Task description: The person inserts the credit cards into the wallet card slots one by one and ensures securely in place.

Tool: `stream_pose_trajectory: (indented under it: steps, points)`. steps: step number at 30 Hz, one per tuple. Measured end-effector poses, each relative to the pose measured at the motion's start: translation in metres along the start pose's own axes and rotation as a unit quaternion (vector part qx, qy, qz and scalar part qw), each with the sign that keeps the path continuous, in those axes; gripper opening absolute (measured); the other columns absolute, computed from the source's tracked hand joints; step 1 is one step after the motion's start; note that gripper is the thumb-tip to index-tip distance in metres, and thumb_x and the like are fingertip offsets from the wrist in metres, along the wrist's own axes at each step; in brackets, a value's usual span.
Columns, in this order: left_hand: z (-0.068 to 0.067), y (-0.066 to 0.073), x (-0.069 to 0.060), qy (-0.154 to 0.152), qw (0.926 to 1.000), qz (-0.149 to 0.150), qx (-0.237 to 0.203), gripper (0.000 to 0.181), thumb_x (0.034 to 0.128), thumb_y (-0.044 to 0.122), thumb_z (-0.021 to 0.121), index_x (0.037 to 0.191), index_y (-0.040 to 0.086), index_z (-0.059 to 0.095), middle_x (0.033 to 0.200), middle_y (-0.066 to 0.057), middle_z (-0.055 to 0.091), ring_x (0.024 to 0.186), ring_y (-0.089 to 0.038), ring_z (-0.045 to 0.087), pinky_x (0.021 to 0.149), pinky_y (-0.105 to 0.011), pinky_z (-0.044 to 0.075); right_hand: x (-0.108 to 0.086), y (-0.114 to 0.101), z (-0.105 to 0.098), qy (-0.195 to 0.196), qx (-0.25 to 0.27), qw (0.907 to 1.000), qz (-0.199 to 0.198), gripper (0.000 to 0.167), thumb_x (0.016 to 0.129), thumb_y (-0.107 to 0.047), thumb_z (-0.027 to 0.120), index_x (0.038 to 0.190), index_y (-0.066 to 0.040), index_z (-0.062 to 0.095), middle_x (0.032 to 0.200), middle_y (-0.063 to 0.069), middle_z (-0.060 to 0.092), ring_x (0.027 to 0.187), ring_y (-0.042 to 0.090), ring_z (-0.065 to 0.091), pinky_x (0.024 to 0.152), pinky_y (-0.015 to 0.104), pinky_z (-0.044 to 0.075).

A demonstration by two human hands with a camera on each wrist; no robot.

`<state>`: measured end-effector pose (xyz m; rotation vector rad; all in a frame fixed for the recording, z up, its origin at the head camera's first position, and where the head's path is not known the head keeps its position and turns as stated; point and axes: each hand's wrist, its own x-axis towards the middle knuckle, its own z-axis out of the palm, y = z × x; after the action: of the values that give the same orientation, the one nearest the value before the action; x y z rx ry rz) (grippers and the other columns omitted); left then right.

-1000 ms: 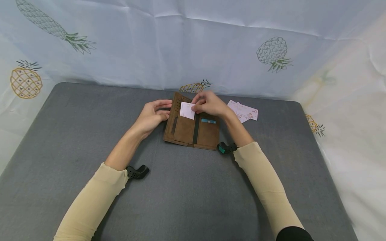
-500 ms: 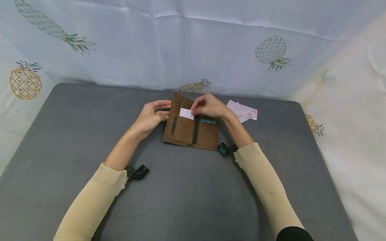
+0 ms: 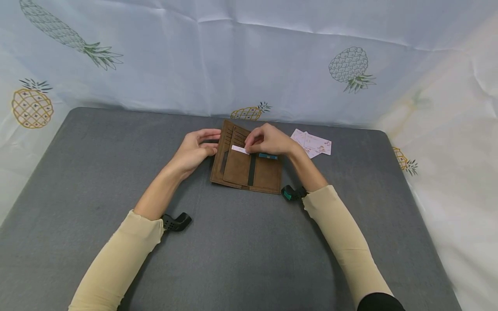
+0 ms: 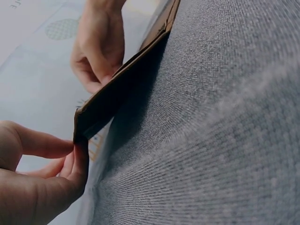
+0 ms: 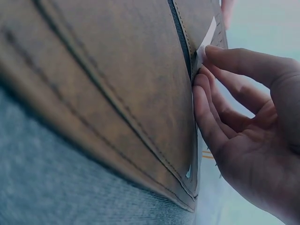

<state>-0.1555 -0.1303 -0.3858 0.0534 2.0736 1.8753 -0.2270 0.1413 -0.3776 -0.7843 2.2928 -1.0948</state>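
A brown wallet lies spread on the grey table, tilted up at its left side. My left hand pinches the wallet's left edge between thumb and fingers, as the left wrist view shows. Over the wallet's upper middle, my right hand holds a white card by its corner. Only a narrow strip of that card sticks out of the left inner pocket. In the right wrist view, the thumb lies on the card with the other fingers behind. A blue-edged card shows in the right pocket.
Several pink printed cards lie overlapped to the right of the wallet, near the table's far edge. Behind the grey table hangs a pale cloth printed with pineapples.
The white card has slid down into the left pocket, from mostly exposed to a thin strip. My right hand has come down slightly with it; the left hand has stayed put.
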Motion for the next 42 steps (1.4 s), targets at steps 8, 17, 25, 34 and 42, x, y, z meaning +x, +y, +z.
stream_pose_trajectory:
  steps: [8,17,25,34,42]
  points:
    - [0.000,0.001,0.002,-0.004,0.9999,-0.009,0.001,0.063,0.1025,-0.013,0.050,0.163,0.004,0.045,0.164,-0.021,0.046,0.148,-0.035,0.054,0.109,-0.028,0.055,-0.002,0.002,-0.003,0.001,0.002,0.9999,-0.010,0.012,0.101,-0.005,0.074,0.108,0.001,0.082,0.119,0.019,0.078,0.105,0.025,0.077,0.097,0.037,0.065]
    - [-0.002,-0.001,0.002,-0.012,0.9997,-0.019,0.005,0.065,0.1024,-0.014,0.049,0.165,0.004,0.042,0.164,-0.022,0.045,0.147,-0.037,0.055,0.112,-0.036,0.054,-0.024,0.004,-0.021,0.054,0.021,0.9982,0.015,0.021,0.103,-0.008,0.073,0.120,0.001,0.080,0.122,0.020,0.080,0.109,0.025,0.079,0.095,0.031,0.064]
    - [-0.002,-0.001,0.003,-0.012,0.9997,-0.017,0.012,0.067,0.1026,-0.013,0.050,0.165,0.006,0.040,0.164,-0.021,0.045,0.146,-0.038,0.054,0.116,-0.042,0.053,-0.067,0.014,-0.056,0.145,0.025,0.9877,0.053,0.030,0.104,-0.012,0.073,0.129,0.004,0.076,0.124,0.016,0.078,0.105,0.014,0.077,0.094,0.026,0.062]
    - [-0.004,0.001,0.000,-0.013,0.9996,-0.018,0.015,0.066,0.1028,-0.013,0.051,0.165,0.007,0.042,0.165,-0.021,0.045,0.146,-0.037,0.055,0.115,-0.039,0.054,-0.103,0.036,-0.084,0.195,-0.011,0.9710,0.138,0.039,0.104,-0.018,0.073,0.138,0.002,0.071,0.133,0.019,0.075,0.103,0.003,0.072,0.088,0.021,0.060]
    - [-0.003,0.001,0.000,-0.018,0.9995,-0.020,0.016,0.067,0.1024,-0.015,0.050,0.166,0.006,0.040,0.165,-0.021,0.044,0.146,-0.037,0.055,0.119,-0.045,0.052,-0.113,0.060,-0.092,0.151,-0.108,0.9617,0.202,0.053,0.098,-0.016,0.081,0.141,0.010,0.066,0.142,0.033,0.066,0.124,0.041,0.065,0.084,0.018,0.049]
